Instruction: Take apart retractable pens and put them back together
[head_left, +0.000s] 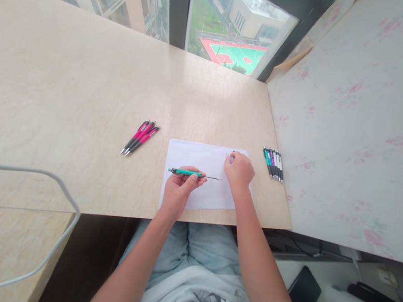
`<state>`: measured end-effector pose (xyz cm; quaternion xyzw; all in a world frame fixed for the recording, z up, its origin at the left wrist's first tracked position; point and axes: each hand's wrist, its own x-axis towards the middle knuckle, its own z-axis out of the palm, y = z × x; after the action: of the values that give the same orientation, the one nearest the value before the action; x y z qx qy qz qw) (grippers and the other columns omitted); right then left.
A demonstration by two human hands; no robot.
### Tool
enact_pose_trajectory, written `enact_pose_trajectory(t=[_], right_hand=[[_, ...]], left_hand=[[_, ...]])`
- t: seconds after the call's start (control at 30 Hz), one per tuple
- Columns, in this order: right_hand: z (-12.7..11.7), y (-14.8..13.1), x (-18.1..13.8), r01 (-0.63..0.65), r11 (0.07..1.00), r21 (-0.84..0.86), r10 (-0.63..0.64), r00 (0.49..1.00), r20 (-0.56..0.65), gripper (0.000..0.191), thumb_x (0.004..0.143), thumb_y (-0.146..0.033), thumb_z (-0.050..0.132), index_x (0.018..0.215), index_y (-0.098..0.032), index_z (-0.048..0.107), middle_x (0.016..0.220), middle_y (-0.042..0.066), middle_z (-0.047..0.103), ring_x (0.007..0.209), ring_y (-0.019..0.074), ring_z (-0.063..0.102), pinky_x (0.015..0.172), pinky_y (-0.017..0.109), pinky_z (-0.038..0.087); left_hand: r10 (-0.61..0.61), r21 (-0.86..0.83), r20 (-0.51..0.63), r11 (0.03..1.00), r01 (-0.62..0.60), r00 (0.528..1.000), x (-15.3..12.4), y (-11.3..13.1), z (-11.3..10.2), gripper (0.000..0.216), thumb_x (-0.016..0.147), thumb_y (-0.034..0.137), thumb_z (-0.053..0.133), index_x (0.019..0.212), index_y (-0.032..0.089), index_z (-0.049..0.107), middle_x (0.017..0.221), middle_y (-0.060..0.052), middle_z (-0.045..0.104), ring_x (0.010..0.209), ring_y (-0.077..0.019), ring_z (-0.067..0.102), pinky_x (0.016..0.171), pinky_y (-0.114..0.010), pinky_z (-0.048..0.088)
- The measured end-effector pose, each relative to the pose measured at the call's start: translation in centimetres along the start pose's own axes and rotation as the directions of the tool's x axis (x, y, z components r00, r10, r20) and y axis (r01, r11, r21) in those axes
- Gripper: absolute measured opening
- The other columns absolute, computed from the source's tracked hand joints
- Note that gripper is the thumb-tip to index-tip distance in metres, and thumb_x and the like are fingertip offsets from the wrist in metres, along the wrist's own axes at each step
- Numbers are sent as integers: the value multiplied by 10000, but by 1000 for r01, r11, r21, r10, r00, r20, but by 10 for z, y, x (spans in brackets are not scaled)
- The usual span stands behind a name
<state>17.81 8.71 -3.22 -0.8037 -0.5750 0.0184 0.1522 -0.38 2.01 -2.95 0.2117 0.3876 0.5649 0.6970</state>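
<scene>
Above a smooth white sheet of paper [214, 198], the left hand [178, 189] grasps a slim, round-barrelled green pen [184, 172] between thumb and fingers, lying nearly level, with a thin dark refill [215, 178] jutting from its right end. The right hand [240, 171] is curled over the sheet's upper right part, fingers bent inward; whether it grips anything small I cannot tell. Both rest areas are on a glossy, cream, faintly marbled tabletop [85, 89]. To the left of the paper, three glossy pink pens [140, 139] with black grips and metallic tips lie slantwise, side by side. Near the matte, flower-printed wall [356, 130], a neat row of pens [273, 164] shows green, purple and white barrels with dark grips.
</scene>
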Motion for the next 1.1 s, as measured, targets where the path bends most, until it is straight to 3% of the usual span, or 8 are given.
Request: enact_pose_trajectory(t=[0.27,0.47,0.73,0.87,1.1], right_hand=[[-5,-2,4,-29,997,-77,34,997,65,150,897,-267,564,834,-209,687,926,97,708,836,232,627,623,308,392],[-5,0,-2,-42,997,-72,46,998,49,162,893,-272,555,869,-205,700,914,109,705,763,214,635,626,309,420],[-12,-5,-2,-93,988,-127,111,984,142,175,928,-322,551,974,-215,681,974,90,710,829,217,649,676,300,416],[-11,-6,-1,-63,989,-138,86,982,170,175,939,-311,538,977,-216,680,989,82,711,840,203,639,673,284,394],[-10,-6,2,-66,985,-157,86,988,129,176,938,-291,522,949,-217,681,944,70,720,790,198,632,623,279,344]], left_hand=[[-1,4,2,1000,1,1000,0,0,0,244,764,328,804,920,172,700,912,-66,750,815,-166,721,813,-307,576],[0,19,-6,1000,0,1000,0,0,0,260,751,347,815,910,177,701,911,-67,750,809,-170,720,815,-315,568],[9,-11,21,1000,-9,1000,1,0,0,212,775,295,801,915,167,707,897,-60,752,790,-142,717,768,-253,561],[12,-11,17,1000,-12,1000,1,1,0,211,769,297,804,905,165,708,890,-60,751,783,-145,716,760,-258,562],[3,-8,11,1000,-3,1000,1,1,0,207,771,298,800,901,166,706,893,-61,751,779,-143,714,762,-258,562]])
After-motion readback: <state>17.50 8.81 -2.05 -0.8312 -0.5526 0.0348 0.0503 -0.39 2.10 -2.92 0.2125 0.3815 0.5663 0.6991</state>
